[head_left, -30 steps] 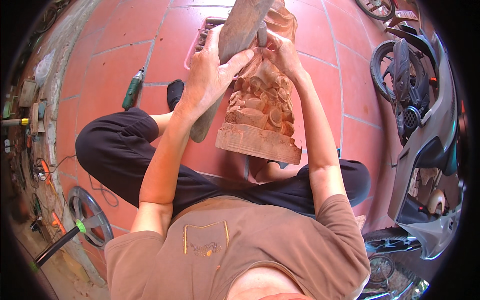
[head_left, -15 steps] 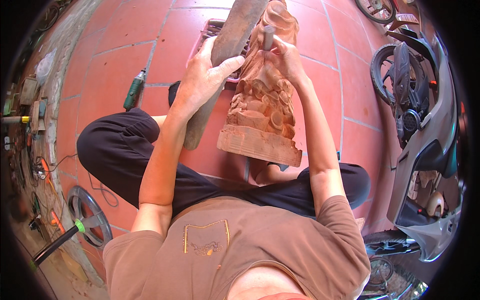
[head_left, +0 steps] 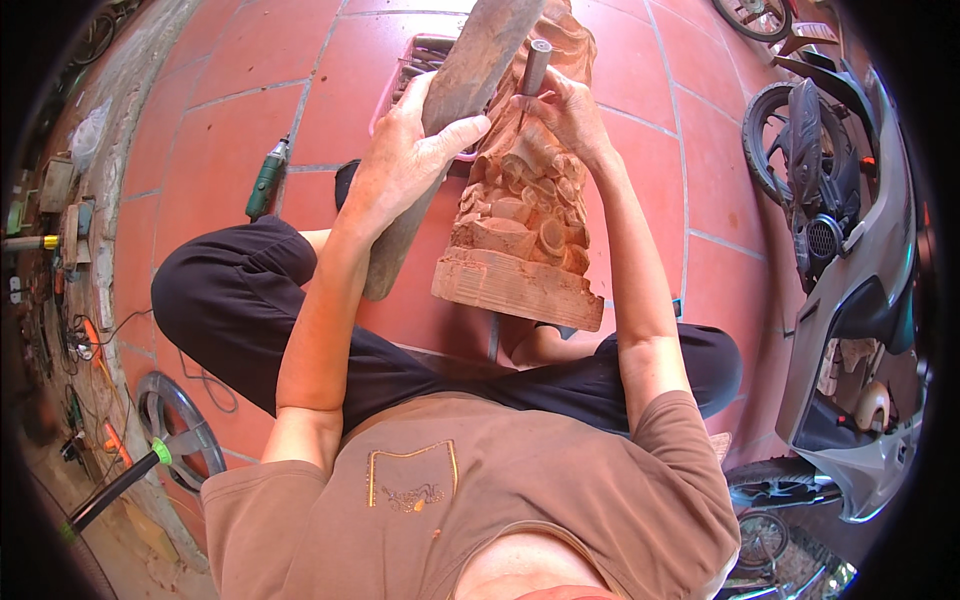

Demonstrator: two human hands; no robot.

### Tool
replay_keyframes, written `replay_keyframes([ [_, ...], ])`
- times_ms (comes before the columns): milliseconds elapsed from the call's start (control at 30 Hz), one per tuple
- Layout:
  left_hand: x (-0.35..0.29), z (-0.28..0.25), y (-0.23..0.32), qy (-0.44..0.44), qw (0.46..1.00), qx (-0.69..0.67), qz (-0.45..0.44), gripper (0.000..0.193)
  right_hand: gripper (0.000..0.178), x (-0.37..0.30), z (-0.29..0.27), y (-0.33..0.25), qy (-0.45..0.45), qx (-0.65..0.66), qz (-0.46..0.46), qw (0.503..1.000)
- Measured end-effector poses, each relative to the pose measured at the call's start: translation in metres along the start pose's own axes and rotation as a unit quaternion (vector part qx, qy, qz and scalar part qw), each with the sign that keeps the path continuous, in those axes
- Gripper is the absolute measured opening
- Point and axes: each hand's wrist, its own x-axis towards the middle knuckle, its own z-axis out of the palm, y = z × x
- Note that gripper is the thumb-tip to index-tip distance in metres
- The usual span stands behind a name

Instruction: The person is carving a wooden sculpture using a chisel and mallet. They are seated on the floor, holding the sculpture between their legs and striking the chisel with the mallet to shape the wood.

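Reddish-brown wooden carving (head_left: 515, 215) was right in front of the person sitting cross-legged on the red tiled floor (head_left: 650, 220), its plain ridged base end toward them and the lumpy, curly carved part running away up the middle. From where I stood I couldn't tell what it was propped on.

Left hand (head_left: 408, 150) had a proper grip on a long, flat, grey-brown wooden bat (head_left: 478, 65), fingers around the far edge and thumb across the face. That thing slanted over the left side of the carving, one end down near the knees, the other well past the hand. Right hand (head_left: 565, 112) was pinching a dark, round-shanked metal chisel (head_left: 536, 72) between thumb and fingers, blunt end up, right over the carving. Its lower end was hidden by the fingers, so no idea if the tip was actually touching wood.

Just behind the bat sat a pink plastic basket (head_left: 384, 105) full of slim tools, partly covered. Off to the left a green and black rotary tool (head_left: 266, 183) lay on the tiles near the knee, and a grey and black motorbike (head_left: 850, 330) took up the right side.
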Motion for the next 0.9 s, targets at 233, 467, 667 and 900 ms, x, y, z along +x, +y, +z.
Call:
replay_keyframes([
  [233,-0.003,-0.002,0.014,0.009,0.999,0.01,0.031,0.058,0.032,0.001,0.001,-0.006,-0.008,-0.043,0.011,0.999],
  [467,0.0,0.001,0.001,0.023,0.997,0.064,0.039,0.059,0.03,0.0,0.0,-0.013,-0.006,-0.019,0.006,1.0],
  [667,-0.003,-0.001,0.003,-0.023,0.998,0.06,-0.009,0.065,0.029,0.0,0.001,-0.007,-0.013,-0.05,-0.024,0.998],
  [900,0.0,-0.001,0.004,-0.019,0.994,0.105,-0.015,0.067,0.028,-0.002,0.003,-0.006,-0.021,-0.057,-0.019,0.998],
])
